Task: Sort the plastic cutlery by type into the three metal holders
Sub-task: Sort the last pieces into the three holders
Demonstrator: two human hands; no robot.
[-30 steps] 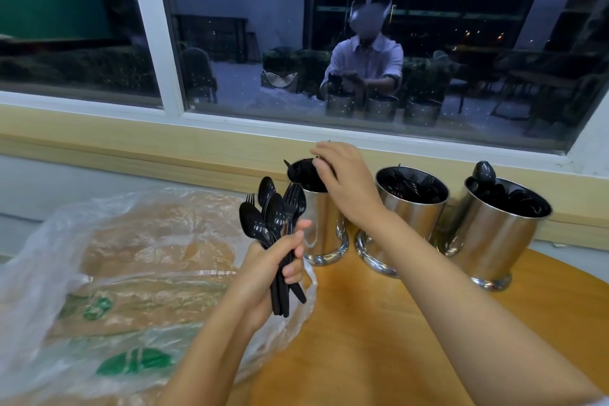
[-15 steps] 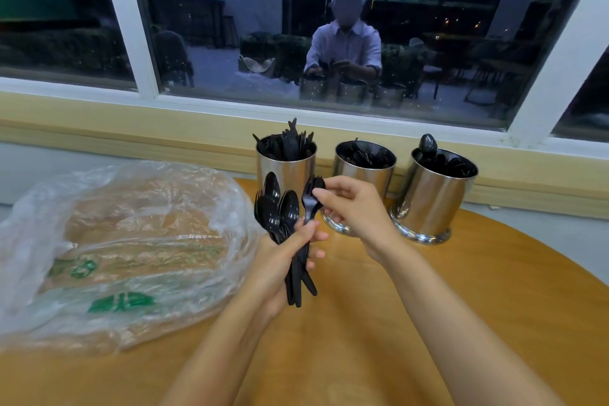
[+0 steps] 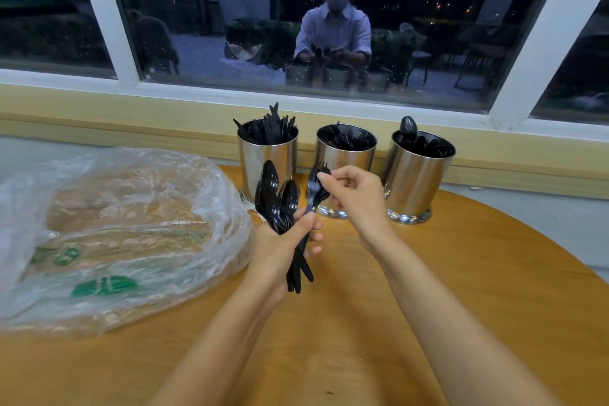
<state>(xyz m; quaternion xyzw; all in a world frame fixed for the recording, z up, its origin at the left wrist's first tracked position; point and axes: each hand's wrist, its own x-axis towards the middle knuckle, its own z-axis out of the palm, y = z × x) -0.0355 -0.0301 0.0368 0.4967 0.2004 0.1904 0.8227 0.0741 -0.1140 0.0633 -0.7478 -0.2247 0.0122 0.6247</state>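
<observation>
My left hand (image 3: 283,247) grips a bunch of black plastic cutlery (image 3: 276,201), mostly spoons, heads up. My right hand (image 3: 356,194) pinches the head of a black fork (image 3: 314,186) whose handle still runs down into that bunch. Three shiny metal holders stand in a row by the window ledge. The left holder (image 3: 267,161) bristles with black knives. Forks fill the middle holder (image 3: 346,155). The right holder (image 3: 418,175) has spoons, one sticking up.
A crumpled clear plastic bag (image 3: 115,234) with brown packets printed in green lies on the left of the round wooden table (image 3: 461,273). A yellow ledge and a dark window run behind the holders.
My right hand left the left holder, came back to the bunch and took hold of a fork's head. The view drew back from the holders.
</observation>
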